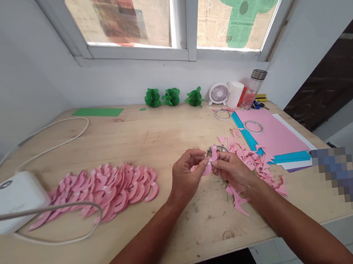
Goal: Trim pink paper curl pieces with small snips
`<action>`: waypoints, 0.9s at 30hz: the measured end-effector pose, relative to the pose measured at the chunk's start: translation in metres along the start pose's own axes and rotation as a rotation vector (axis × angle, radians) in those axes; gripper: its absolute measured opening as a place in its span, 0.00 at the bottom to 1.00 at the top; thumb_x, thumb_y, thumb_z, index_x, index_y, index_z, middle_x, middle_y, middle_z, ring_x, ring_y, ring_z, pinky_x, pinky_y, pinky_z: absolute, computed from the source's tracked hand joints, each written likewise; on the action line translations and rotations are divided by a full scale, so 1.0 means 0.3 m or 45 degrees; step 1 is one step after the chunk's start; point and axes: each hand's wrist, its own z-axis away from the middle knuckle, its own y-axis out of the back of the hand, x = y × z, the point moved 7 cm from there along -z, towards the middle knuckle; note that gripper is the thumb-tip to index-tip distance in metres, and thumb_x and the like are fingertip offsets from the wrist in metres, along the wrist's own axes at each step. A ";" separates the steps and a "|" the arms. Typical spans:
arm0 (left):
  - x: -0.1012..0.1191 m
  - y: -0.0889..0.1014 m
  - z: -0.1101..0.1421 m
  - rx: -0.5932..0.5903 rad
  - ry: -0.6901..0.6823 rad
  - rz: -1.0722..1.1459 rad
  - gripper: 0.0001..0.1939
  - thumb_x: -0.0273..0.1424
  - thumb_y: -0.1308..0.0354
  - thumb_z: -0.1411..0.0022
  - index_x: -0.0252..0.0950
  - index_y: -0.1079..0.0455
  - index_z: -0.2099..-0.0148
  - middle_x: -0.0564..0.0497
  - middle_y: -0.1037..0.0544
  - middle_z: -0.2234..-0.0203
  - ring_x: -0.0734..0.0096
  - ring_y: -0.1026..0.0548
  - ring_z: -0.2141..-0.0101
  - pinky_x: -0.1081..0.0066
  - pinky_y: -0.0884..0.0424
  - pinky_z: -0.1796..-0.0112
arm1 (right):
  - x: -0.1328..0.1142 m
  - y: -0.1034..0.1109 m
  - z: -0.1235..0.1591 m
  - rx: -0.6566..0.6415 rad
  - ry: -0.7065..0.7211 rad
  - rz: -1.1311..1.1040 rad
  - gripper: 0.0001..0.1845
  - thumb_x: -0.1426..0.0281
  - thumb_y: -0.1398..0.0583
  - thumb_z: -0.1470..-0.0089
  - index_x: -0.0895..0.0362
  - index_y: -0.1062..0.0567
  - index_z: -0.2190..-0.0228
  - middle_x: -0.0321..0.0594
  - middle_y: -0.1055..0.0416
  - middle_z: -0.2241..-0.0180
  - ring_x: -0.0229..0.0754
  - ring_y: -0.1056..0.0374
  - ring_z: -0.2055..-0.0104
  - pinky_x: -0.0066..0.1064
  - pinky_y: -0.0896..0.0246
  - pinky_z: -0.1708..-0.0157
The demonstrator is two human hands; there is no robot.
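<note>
A small curved pink paper piece is pinched between my two hands, a little above the table. My left hand grips it with thumb and fingertips from the left. From the right, my right hand pinches it close to the other thumb. A ring-shaped roll of tape shows just behind the fingers; whether a hand touches it I cannot tell. Left of my hands lies a heap of overlapping curved pink paper pieces, with pale patches on some. Pink paper scraps are scattered around my right hand.
Pink sheets with another tape roll lie at right. Along the wall stand green paper ornaments, a small fan and a glass bottle. A white box and a looped cable are at left.
</note>
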 end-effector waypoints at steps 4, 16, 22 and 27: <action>0.005 0.002 0.000 0.015 -0.018 -0.042 0.08 0.29 0.39 0.50 0.35 0.32 0.65 0.52 0.25 0.74 0.73 0.26 0.71 0.74 0.29 0.70 | -0.004 -0.001 0.000 0.043 0.022 0.048 0.10 0.65 0.35 0.61 0.58 0.28 0.78 0.32 0.35 0.81 0.30 0.45 0.80 0.25 0.52 0.79; -0.023 0.001 -0.004 0.040 0.045 0.039 0.09 0.30 0.40 0.50 0.35 0.31 0.63 0.52 0.26 0.75 0.74 0.27 0.73 0.75 0.31 0.72 | 0.011 0.030 -0.008 0.207 0.053 0.231 0.11 0.64 0.36 0.60 0.57 0.31 0.80 0.30 0.40 0.84 0.30 0.49 0.83 0.24 0.59 0.84; -0.037 0.010 -0.009 0.064 0.072 0.090 0.11 0.30 0.40 0.50 0.34 0.32 0.62 0.52 0.26 0.75 0.75 0.28 0.74 0.76 0.32 0.73 | 0.005 0.026 -0.003 0.168 0.085 0.195 0.10 0.64 0.37 0.59 0.57 0.30 0.78 0.32 0.38 0.81 0.31 0.47 0.81 0.25 0.55 0.82; -0.036 0.012 -0.007 0.073 0.092 0.089 0.10 0.29 0.40 0.49 0.34 0.32 0.62 0.53 0.25 0.76 0.76 0.29 0.74 0.77 0.33 0.73 | -0.016 0.003 0.008 0.111 0.149 0.225 0.09 0.66 0.37 0.57 0.57 0.31 0.78 0.31 0.40 0.81 0.31 0.47 0.80 0.25 0.55 0.80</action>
